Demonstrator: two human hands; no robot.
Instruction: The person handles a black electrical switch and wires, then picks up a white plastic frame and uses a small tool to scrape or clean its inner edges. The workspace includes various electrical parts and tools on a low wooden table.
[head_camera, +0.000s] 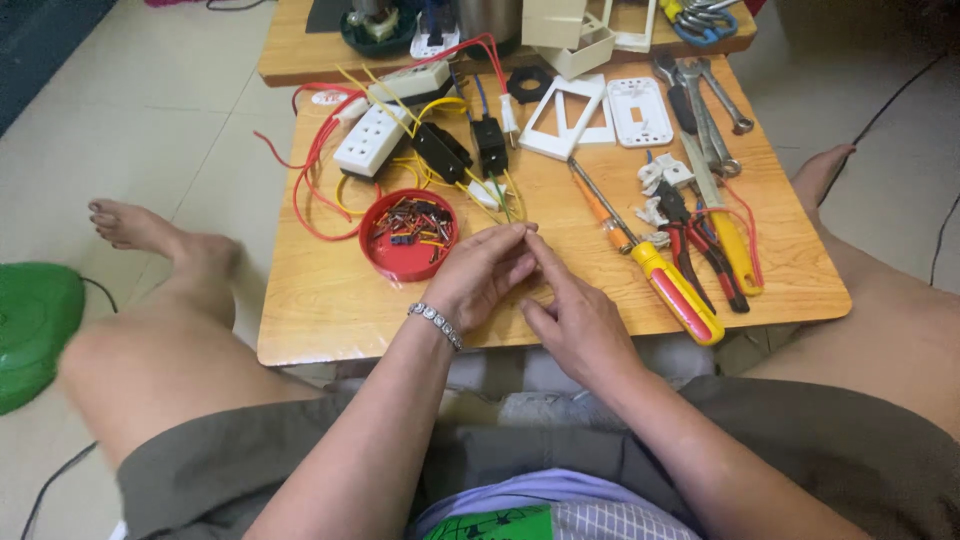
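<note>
The left hand pinches a thin yellow-green wire running away toward the black switch; the right hand touches it, half-curled.

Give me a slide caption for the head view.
Both hands meet beside a red lid on a cluttered table.
</note>
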